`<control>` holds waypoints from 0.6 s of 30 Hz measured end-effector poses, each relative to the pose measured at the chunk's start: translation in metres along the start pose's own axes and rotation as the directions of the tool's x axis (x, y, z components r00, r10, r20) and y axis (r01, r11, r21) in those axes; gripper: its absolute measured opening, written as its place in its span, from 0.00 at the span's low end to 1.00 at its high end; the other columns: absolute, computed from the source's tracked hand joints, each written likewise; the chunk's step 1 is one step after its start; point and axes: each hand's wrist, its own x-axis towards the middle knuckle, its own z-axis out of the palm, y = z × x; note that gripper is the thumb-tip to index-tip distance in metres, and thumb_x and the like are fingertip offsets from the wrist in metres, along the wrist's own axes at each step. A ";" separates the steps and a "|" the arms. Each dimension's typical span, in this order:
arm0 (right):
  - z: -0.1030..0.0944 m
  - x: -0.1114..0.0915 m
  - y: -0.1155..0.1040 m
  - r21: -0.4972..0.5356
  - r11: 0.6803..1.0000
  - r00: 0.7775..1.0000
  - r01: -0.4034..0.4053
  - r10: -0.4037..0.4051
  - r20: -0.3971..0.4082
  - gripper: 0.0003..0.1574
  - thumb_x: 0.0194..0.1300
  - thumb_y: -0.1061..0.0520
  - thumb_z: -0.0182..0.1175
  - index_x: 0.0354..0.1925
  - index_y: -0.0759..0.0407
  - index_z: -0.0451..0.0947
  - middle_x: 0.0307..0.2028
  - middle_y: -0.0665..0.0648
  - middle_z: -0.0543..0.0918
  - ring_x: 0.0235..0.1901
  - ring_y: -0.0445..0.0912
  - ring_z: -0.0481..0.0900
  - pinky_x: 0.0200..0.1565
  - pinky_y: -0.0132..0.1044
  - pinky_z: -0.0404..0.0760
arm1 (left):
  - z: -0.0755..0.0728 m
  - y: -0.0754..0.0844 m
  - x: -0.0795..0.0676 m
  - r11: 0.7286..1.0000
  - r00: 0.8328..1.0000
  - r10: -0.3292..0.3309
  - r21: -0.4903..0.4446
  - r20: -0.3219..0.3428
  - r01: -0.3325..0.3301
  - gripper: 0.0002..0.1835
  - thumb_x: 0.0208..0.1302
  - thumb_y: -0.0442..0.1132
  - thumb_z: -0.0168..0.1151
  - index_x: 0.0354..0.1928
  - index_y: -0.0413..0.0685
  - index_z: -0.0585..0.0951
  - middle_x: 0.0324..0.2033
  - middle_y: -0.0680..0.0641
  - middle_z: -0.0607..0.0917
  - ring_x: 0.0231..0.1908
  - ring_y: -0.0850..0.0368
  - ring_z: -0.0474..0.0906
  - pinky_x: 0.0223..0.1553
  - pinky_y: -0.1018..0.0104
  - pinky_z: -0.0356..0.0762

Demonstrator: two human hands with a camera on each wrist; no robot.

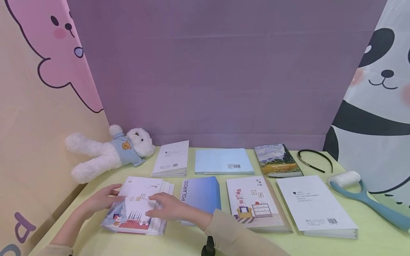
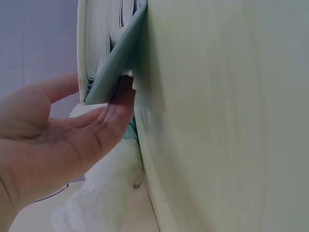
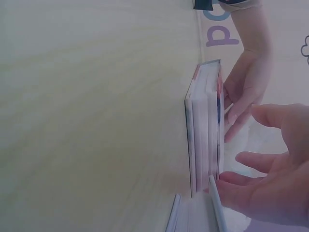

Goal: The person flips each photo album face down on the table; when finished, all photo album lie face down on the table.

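A white photo album point(image 1: 136, 185) with a printed room scene on its cover lies at the front left of the table. Its pages point(image 3: 205, 140) show edge-on in the right wrist view. My left hand point(image 1: 101, 200) grips the album's left side; in the left wrist view the fingers point(image 2: 118, 108) reach under the lifted lower cover point(image 2: 113, 67), and the thumb lies on the other side. A clear plastic flap point(image 1: 116, 215) hangs at the near left corner. Over the album's right part is my right hand point(image 1: 168, 207), fingers spread, some near the album's edge.
A blue Polaroid album point(image 1: 201, 195) lies close on the right, then two white albums point(image 1: 253, 202). Behind are a white album point(image 1: 171, 158), a light blue album point(image 1: 222, 160), a painting-covered book point(image 1: 278, 161) and a headband point(image 1: 315, 161). A plush bear point(image 1: 115, 151) and a lint roller point(image 1: 368, 199) flank them.
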 end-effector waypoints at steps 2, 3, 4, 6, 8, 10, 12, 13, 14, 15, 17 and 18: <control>0.001 0.001 0.001 -0.003 1.000 1.000 -0.003 0.003 0.005 0.35 0.63 0.44 0.59 0.63 0.58 0.69 0.64 0.56 0.69 0.65 0.48 0.64 0.65 0.36 0.65 | 0.000 0.001 0.001 1.000 1.000 -0.012 -0.005 0.029 0.012 0.36 0.64 0.43 0.58 0.64 0.25 0.58 0.51 0.30 0.75 0.45 0.52 0.76 0.43 0.58 0.78; 0.001 0.001 0.001 -0.003 1.000 1.000 -0.007 0.007 0.009 0.35 0.63 0.44 0.59 0.63 0.58 0.69 0.64 0.57 0.69 0.65 0.49 0.64 0.65 0.37 0.65 | 0.000 0.001 0.001 1.000 0.999 -0.020 -0.004 0.039 0.020 0.35 0.65 0.44 0.58 0.64 0.25 0.60 0.50 0.33 0.76 0.43 0.54 0.76 0.41 0.60 0.78; 0.001 0.002 0.002 -0.010 1.000 1.000 -0.011 0.011 0.012 0.35 0.62 0.44 0.59 0.63 0.58 0.69 0.65 0.56 0.68 0.66 0.49 0.64 0.65 0.37 0.65 | 0.001 0.001 0.002 0.999 0.998 -0.033 -0.010 0.048 0.033 0.33 0.65 0.44 0.58 0.63 0.26 0.62 0.48 0.36 0.78 0.41 0.56 0.76 0.39 0.62 0.77; 0.001 0.003 0.003 -0.016 1.000 1.000 -0.023 0.023 0.021 0.36 0.61 0.44 0.60 0.63 0.58 0.69 0.66 0.56 0.67 0.66 0.49 0.63 0.65 0.37 0.64 | 0.001 0.001 0.002 0.998 0.996 -0.061 -0.023 0.060 0.063 0.30 0.66 0.44 0.57 0.60 0.27 0.65 0.44 0.41 0.80 0.37 0.58 0.76 0.36 0.65 0.76; 0.001 0.003 0.004 -0.023 0.999 0.999 -0.029 0.029 0.036 0.36 0.61 0.44 0.61 0.62 0.59 0.70 0.66 0.55 0.66 0.66 0.49 0.62 0.65 0.37 0.64 | 0.002 0.002 0.002 0.995 0.994 -0.089 -0.035 0.063 0.092 0.29 0.66 0.44 0.57 0.58 0.27 0.66 0.42 0.44 0.80 0.35 0.60 0.76 0.35 0.65 0.76; 0.001 0.002 0.005 -0.024 0.999 0.998 -0.033 0.034 0.054 0.35 0.61 0.44 0.61 0.62 0.59 0.70 0.67 0.53 0.64 0.67 0.49 0.61 0.66 0.36 0.63 | 0.003 0.003 0.001 0.992 0.991 -0.111 -0.055 0.067 0.115 0.28 0.66 0.44 0.56 0.58 0.27 0.65 0.42 0.42 0.79 0.35 0.59 0.77 0.35 0.63 0.77; 0.000 0.002 0.005 -0.019 0.999 0.996 -0.034 0.035 0.076 0.35 0.61 0.44 0.61 0.62 0.59 0.70 0.68 0.52 0.63 0.68 0.48 0.60 0.66 0.36 0.62 | 0.003 0.004 -0.001 0.989 0.990 -0.125 -0.067 0.071 0.130 0.29 0.66 0.43 0.56 0.58 0.26 0.63 0.45 0.38 0.77 0.37 0.59 0.77 0.37 0.61 0.78; 0.000 0.001 0.005 -0.016 0.999 0.995 -0.034 0.036 0.088 0.36 0.62 0.44 0.60 0.63 0.59 0.69 0.68 0.52 0.63 0.68 0.48 0.59 0.66 0.36 0.62 | 0.003 0.005 -0.001 0.989 0.989 -0.126 -0.069 0.074 0.132 0.29 0.67 0.43 0.55 0.58 0.25 0.62 0.47 0.36 0.76 0.37 0.58 0.77 0.38 0.60 0.78; -0.001 0.000 0.005 -0.014 0.999 0.995 -0.036 0.037 0.097 0.36 0.62 0.44 0.60 0.63 0.59 0.69 0.69 0.51 0.62 0.68 0.48 0.59 0.66 0.36 0.62 | 0.003 0.006 -0.002 0.987 0.988 -0.135 -0.073 0.071 0.140 0.29 0.67 0.43 0.55 0.58 0.26 0.61 0.48 0.35 0.75 0.38 0.58 0.76 0.39 0.59 0.78; -0.002 -0.001 0.004 -0.008 0.999 0.993 -0.039 0.039 0.107 0.36 0.62 0.44 0.60 0.63 0.59 0.69 0.69 0.51 0.62 0.68 0.47 0.59 0.66 0.36 0.63 | 0.003 0.006 -0.002 0.988 0.988 -0.134 -0.071 0.072 0.139 0.30 0.67 0.43 0.55 0.58 0.25 0.61 0.49 0.33 0.74 0.38 0.58 0.76 0.40 0.59 0.78; -0.003 -0.002 0.003 0.009 0.999 0.992 -0.045 0.044 0.119 0.36 0.62 0.44 0.59 0.64 0.58 0.69 0.69 0.50 0.61 0.68 0.47 0.60 0.65 0.36 0.65 | 0.003 0.007 -0.002 0.986 0.987 -0.141 -0.077 0.070 0.147 0.30 0.67 0.44 0.55 0.59 0.26 0.60 0.47 0.35 0.75 0.38 0.58 0.76 0.40 0.58 0.78; -0.004 -0.003 0.003 0.015 0.999 0.991 -0.047 0.045 0.122 0.36 0.62 0.44 0.59 0.64 0.58 0.68 0.69 0.50 0.61 0.68 0.46 0.60 0.64 0.36 0.65 | 0.003 0.007 -0.002 0.986 0.987 -0.142 -0.079 0.069 0.148 0.30 0.67 0.44 0.55 0.59 0.26 0.59 0.46 0.36 0.76 0.38 0.58 0.76 0.40 0.58 0.78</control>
